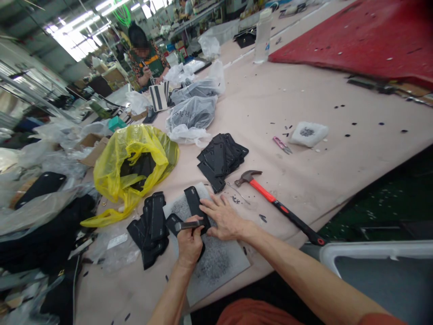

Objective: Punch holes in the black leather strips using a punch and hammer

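My left hand [190,243] is closed around a short dark metal hole punch [189,224], which lies over a black flat piece [193,203]. My right hand [225,219] is spread, its fingertips resting on that piece's right edge. Under both hands is a pale, scuffed board [216,271] marked with dark specks. More black slotted pieces [156,228] are stacked left of the board. Another pile of black pieces [221,158] sits beyond it. A claw hammer [275,201] with a red and black handle lies to the right of my hands.
A yellow plastic bag [135,158] holding dark pieces stands at the left. Beyond are grey-wrapped bundles [192,113], pink thread snips [282,145], a white block [309,134], a clear bottle [263,36] and a red sheet [365,43]. A person [147,61] works across the table.
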The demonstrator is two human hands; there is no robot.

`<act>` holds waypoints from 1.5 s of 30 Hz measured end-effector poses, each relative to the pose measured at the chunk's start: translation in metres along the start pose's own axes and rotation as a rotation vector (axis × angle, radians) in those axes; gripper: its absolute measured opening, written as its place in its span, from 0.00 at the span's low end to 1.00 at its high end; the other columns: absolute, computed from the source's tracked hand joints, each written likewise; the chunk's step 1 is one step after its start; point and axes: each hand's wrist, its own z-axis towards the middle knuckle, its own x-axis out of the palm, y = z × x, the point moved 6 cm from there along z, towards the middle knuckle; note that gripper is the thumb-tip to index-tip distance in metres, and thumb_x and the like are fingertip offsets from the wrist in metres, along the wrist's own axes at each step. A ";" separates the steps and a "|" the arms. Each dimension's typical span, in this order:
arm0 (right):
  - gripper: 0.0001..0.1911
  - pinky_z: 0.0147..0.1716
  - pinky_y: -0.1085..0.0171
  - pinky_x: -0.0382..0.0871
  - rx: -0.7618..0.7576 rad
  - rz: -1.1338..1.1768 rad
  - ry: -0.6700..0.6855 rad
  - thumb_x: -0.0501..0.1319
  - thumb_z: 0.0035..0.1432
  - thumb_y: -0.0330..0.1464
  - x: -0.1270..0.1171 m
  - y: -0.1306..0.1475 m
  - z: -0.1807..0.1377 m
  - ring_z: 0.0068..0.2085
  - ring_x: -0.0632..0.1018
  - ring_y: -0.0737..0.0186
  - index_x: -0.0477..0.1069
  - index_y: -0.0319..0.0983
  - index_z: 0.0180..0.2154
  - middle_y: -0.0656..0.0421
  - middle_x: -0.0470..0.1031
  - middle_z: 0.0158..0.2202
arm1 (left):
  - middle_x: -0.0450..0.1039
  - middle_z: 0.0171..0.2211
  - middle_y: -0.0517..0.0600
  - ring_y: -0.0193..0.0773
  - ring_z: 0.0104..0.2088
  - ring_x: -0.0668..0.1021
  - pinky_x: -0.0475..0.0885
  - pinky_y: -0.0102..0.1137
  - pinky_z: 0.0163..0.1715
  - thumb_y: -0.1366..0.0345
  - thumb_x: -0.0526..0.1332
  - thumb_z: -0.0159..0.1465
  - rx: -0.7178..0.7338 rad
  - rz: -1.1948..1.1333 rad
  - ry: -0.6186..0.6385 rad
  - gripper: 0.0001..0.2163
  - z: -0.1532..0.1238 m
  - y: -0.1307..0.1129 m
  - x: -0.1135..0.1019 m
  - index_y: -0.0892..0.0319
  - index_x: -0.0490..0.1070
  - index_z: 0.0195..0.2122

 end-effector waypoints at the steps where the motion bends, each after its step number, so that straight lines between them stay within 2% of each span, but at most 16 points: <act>1: 0.44 0.62 0.32 0.36 0.002 0.002 0.002 0.65 0.53 0.43 0.001 0.000 0.001 0.69 0.43 0.38 0.52 0.40 0.67 0.52 0.48 0.71 | 0.80 0.38 0.52 0.43 0.43 0.81 0.76 0.37 0.47 0.68 0.58 0.63 0.016 0.014 0.002 0.07 0.001 -0.001 0.001 0.58 0.75 0.39; 5: 0.43 0.63 0.35 0.41 -0.017 -0.034 -0.010 0.66 0.53 0.42 -0.005 0.006 -0.001 0.69 0.47 0.37 0.54 0.39 0.66 0.49 0.51 0.69 | 0.80 0.38 0.52 0.42 0.41 0.81 0.77 0.36 0.44 0.70 0.57 0.62 0.042 0.030 0.005 0.08 0.003 -0.002 0.003 0.58 0.75 0.39; 8: 0.32 0.62 0.46 0.52 0.012 -0.098 -0.160 0.62 0.58 0.39 -0.030 0.003 -0.021 0.65 0.58 0.45 0.60 0.38 0.61 0.48 0.59 0.65 | 0.80 0.38 0.52 0.42 0.42 0.81 0.77 0.35 0.44 0.71 0.57 0.63 0.034 0.007 0.010 0.08 0.001 -0.001 0.004 0.58 0.74 0.40; 12: 0.21 0.55 0.52 0.61 0.339 -0.332 -0.395 0.58 0.60 0.32 -0.072 -0.038 -0.078 0.55 0.67 0.46 0.64 0.34 0.54 0.45 0.66 0.57 | 0.79 0.38 0.51 0.41 0.42 0.81 0.76 0.34 0.45 0.71 0.57 0.62 0.026 -0.022 0.016 0.07 -0.002 0.002 0.007 0.58 0.73 0.40; 16: 0.12 0.44 0.54 0.64 0.632 -0.489 -0.319 0.59 0.60 0.34 -0.084 -0.087 -0.129 0.45 0.71 0.46 0.67 0.34 0.44 0.45 0.70 0.43 | 0.79 0.39 0.51 0.41 0.42 0.80 0.75 0.35 0.45 0.72 0.57 0.62 -0.007 -0.040 0.004 0.09 -0.005 0.008 0.010 0.58 0.72 0.41; 18: 0.05 0.39 0.58 0.64 0.719 -0.339 -0.302 0.57 0.60 0.32 -0.086 -0.102 -0.140 0.39 0.71 0.52 0.66 0.37 0.37 0.51 0.69 0.36 | 0.78 0.38 0.51 0.41 0.41 0.80 0.75 0.34 0.44 0.72 0.57 0.62 -0.023 -0.051 0.009 0.08 -0.006 0.011 0.011 0.57 0.72 0.41; 21: 0.05 0.30 0.64 0.63 0.909 0.363 -0.278 0.59 0.57 0.30 -0.077 -0.108 -0.144 0.30 0.68 0.63 0.61 0.40 0.31 0.60 0.65 0.29 | 0.77 0.36 0.50 0.41 0.39 0.79 0.74 0.34 0.41 0.71 0.57 0.62 -0.054 -0.061 0.019 0.06 -0.007 0.013 0.012 0.57 0.71 0.39; 23: 0.05 0.24 0.67 0.62 0.962 0.784 -0.197 0.58 0.56 0.30 -0.065 -0.094 -0.138 0.24 0.66 0.68 0.61 0.40 0.31 0.63 0.64 0.26 | 0.76 0.34 0.49 0.40 0.37 0.79 0.73 0.33 0.40 0.71 0.58 0.62 -0.070 -0.070 0.014 0.05 -0.007 0.012 0.012 0.56 0.70 0.37; 27: 0.03 0.15 0.72 0.53 1.005 0.930 -0.168 0.54 0.58 0.32 -0.058 -0.061 -0.130 0.17 0.58 0.73 0.59 0.40 0.32 0.67 0.59 0.23 | 0.73 0.30 0.46 0.38 0.33 0.77 0.70 0.30 0.36 0.72 0.58 0.62 -0.069 -0.089 0.014 0.04 -0.007 0.009 0.010 0.56 0.68 0.34; 30: 0.12 0.12 0.72 0.49 0.914 0.847 -0.272 0.49 0.64 0.42 -0.081 -0.026 -0.122 0.15 0.55 0.73 0.59 0.42 0.33 0.69 0.56 0.21 | 0.72 0.29 0.45 0.37 0.32 0.76 0.68 0.29 0.35 0.73 0.58 0.61 -0.052 -0.087 0.006 0.05 -0.008 0.007 0.010 0.55 0.67 0.34; 33: 0.20 0.12 0.70 0.51 0.596 0.580 -0.396 0.48 0.65 0.50 -0.136 0.030 -0.108 0.16 0.58 0.71 0.63 0.41 0.35 0.68 0.56 0.20 | 0.72 0.29 0.46 0.37 0.32 0.76 0.68 0.29 0.34 0.74 0.58 0.61 -0.041 -0.074 0.001 0.06 -0.009 0.007 0.010 0.56 0.67 0.34; 36: 0.20 0.16 0.69 0.55 0.286 0.213 -0.550 0.48 0.67 0.48 -0.185 0.089 -0.100 0.19 0.63 0.69 0.65 0.40 0.36 0.66 0.60 0.20 | 0.73 0.30 0.46 0.38 0.34 0.77 0.68 0.29 0.35 0.75 0.57 0.61 -0.029 -0.065 0.003 0.06 -0.009 0.007 0.011 0.56 0.67 0.35; 38: 0.17 0.18 0.68 0.55 0.132 -0.016 -0.549 0.48 0.69 0.44 -0.190 0.114 -0.097 0.19 0.64 0.69 0.65 0.41 0.34 0.66 0.62 0.19 | 0.73 0.31 0.47 0.38 0.35 0.77 0.68 0.29 0.36 0.75 0.57 0.61 -0.024 -0.062 0.004 0.07 -0.009 0.007 0.011 0.55 0.67 0.35; 41: 0.15 0.18 0.65 0.49 0.009 -0.318 -0.367 0.49 0.69 0.39 -0.168 0.126 -0.090 0.16 0.64 0.68 0.62 0.42 0.30 0.65 0.64 0.18 | 0.73 0.31 0.47 0.38 0.35 0.77 0.68 0.29 0.35 0.75 0.57 0.61 -0.019 -0.061 0.001 0.07 -0.009 0.006 0.012 0.55 0.67 0.36; 43: 0.14 0.17 0.64 0.47 -0.017 -0.431 -0.262 0.50 0.69 0.38 -0.157 0.125 -0.088 0.15 0.63 0.68 0.62 0.42 0.30 0.65 0.66 0.17 | 0.73 0.31 0.47 0.38 0.34 0.77 0.68 0.29 0.35 0.75 0.57 0.61 -0.019 -0.058 -0.004 0.07 -0.009 0.006 0.012 0.55 0.67 0.35; 45: 0.15 0.17 0.64 0.48 -0.021 -0.426 -0.278 0.50 0.69 0.39 -0.161 0.127 -0.090 0.15 0.64 0.68 0.62 0.42 0.30 0.65 0.66 0.17 | 0.73 0.30 0.47 0.38 0.34 0.77 0.68 0.30 0.34 0.75 0.56 0.61 -0.028 -0.057 -0.010 0.06 -0.010 0.006 0.012 0.55 0.66 0.35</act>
